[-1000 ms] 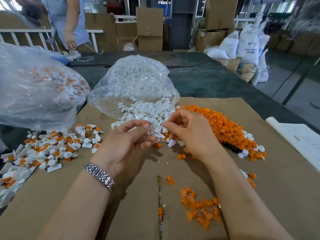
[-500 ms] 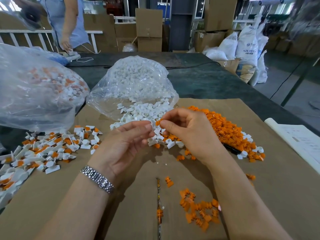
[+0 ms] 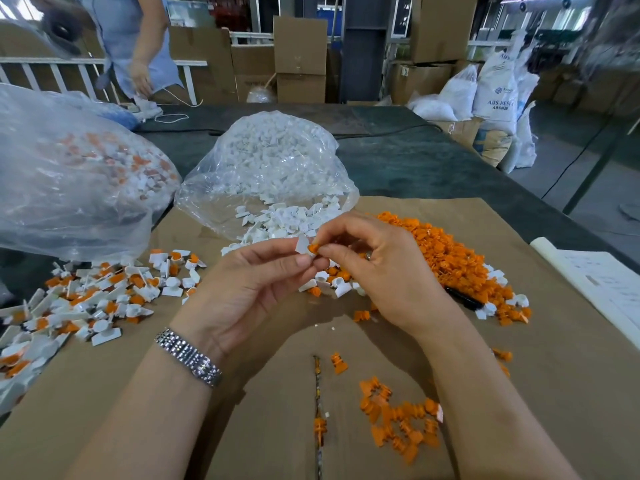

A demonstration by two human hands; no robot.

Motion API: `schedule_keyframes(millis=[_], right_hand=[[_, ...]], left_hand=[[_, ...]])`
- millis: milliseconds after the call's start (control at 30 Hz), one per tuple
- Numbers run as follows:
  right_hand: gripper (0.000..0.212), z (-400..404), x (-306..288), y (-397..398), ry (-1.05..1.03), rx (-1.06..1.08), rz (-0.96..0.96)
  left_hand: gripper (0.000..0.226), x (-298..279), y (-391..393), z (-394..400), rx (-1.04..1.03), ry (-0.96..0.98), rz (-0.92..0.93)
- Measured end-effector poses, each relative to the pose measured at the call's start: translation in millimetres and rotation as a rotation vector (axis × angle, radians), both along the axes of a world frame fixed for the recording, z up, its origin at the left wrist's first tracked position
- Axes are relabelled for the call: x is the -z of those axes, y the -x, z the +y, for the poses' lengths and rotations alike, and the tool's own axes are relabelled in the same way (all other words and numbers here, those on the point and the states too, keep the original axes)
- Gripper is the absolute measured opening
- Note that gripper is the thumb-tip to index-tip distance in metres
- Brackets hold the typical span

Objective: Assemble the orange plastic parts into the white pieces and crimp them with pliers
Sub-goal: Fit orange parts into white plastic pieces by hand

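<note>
My left hand [image 3: 258,289] pinches a small white piece [image 3: 302,244] between thumb and fingertips, raised above the cardboard. My right hand [image 3: 384,271] pinches an orange part [image 3: 313,249] and holds it against that white piece. Behind my hands loose white pieces [image 3: 284,221] spill from a clear bag [image 3: 270,161]. A heap of orange parts [image 3: 446,254] lies to the right. A black tool handle [image 3: 462,297], perhaps the pliers, pokes out at the heap's edge.
Joined white-and-orange pieces [image 3: 93,296] are spread at the left, below a big clear bag [image 3: 69,174] of the same. Loose orange parts [image 3: 398,420] lie near me on the cardboard sheet [image 3: 554,393]. Papers [image 3: 606,289] sit at the right edge. A person [image 3: 138,46] stands beyond the table.
Both hands have lifted from the white pile toward me. The right hand now brings an orange part against the white piece that the left hand holds.
</note>
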State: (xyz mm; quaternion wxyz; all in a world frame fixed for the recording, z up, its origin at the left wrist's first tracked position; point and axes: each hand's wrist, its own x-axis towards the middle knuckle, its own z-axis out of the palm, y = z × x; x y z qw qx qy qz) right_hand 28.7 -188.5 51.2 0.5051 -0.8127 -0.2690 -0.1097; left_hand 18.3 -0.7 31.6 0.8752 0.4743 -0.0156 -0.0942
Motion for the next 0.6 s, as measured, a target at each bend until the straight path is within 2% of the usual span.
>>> schedule_keyframes(millis=[167, 267, 433, 600], right_hand=[[0.023, 2.9, 0.1, 1.3, -0.141, 0.010, 0.131], [0.014, 3.5, 0.3, 1.2, -0.220, 0.007, 0.129], [0.007, 5.8, 2.5, 1.0, -0.079, 0.070, 0.017], [0.003, 8.7, 3.7, 2.7, -0.017, 0.184, 0.116]], left_hand=[[0.025, 0.0, 1.4, -1.7, -0.116, -0.074, -0.112], [0.030, 1.0, 1.3, -1.5, -0.140, -0.096, -0.144], [0.029, -0.3, 3.3, -2.7, -0.150, -0.164, -0.169], [0.024, -1.6, 7.6, -6.7, -0.275, -0.508, -0.311]])
